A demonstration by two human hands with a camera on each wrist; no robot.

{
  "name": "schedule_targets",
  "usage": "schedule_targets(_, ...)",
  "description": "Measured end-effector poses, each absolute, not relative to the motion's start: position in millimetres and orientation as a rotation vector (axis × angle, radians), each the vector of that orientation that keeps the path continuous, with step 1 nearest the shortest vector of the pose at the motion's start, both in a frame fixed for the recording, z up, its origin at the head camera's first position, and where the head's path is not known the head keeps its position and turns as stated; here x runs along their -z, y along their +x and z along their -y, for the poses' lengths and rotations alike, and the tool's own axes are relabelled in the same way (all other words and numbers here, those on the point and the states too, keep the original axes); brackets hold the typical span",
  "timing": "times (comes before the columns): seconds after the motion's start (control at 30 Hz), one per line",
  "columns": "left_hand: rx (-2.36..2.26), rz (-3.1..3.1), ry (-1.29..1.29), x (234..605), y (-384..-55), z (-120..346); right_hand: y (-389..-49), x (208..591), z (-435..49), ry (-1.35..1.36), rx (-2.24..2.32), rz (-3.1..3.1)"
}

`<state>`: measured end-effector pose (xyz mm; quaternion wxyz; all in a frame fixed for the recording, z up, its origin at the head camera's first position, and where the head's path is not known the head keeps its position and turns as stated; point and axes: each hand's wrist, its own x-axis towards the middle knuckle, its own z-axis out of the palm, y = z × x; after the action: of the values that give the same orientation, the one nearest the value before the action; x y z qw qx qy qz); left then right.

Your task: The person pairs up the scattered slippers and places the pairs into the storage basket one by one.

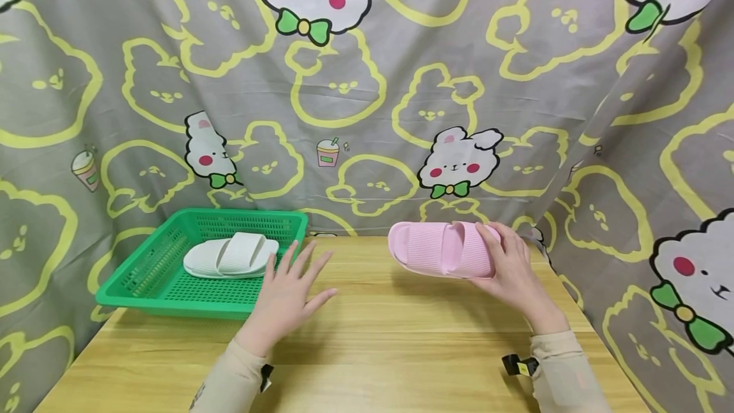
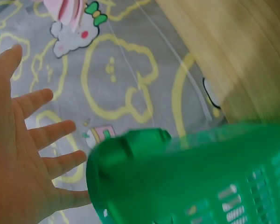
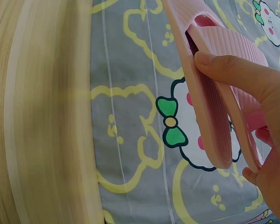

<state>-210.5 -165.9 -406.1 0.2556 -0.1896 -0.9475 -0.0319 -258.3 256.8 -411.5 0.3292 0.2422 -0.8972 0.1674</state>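
My right hand (image 1: pixel 510 266) grips a pair of pink slippers (image 1: pixel 424 248) by one end, holding them above the table. In the right wrist view the two pink slippers (image 3: pixel 207 107) lie against each other, with the thumb pressed on an edge and the other fingers partly hidden behind them. My left hand (image 1: pixel 289 301) holds nothing, its fingers spread just in front of the right end of a green basket (image 1: pixel 172 303). Inside that basket lies a white slipper (image 1: pixel 243 252) with ribbed straps. The left wrist view has the spread fingers (image 2: pixel 60 133) beside the basket rim.
A wooden table (image 1: pixel 378 343) spans the front, with the basket at its back left. Grey curtain (image 1: pixel 355 101) with yellow outlines and cartoon animals hangs behind and on both sides. A black wrist strap piece (image 1: pixel 516 365) sits at the right sleeve.
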Motion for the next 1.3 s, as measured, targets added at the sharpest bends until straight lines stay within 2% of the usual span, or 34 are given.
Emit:
schedule_targets(0.83, 0.116, 2.615, -0.281, 412.7, -172.8, 267.7, -259.7, 414.3, -253.1, 0.647, -0.41, 2.327)
schedule_targets(1.3, 0.154, 2.688, -0.114, 415.8, -158.9, 304.2, -257.5, 412.5, -250.5, 0.653, -0.404, 2.313)
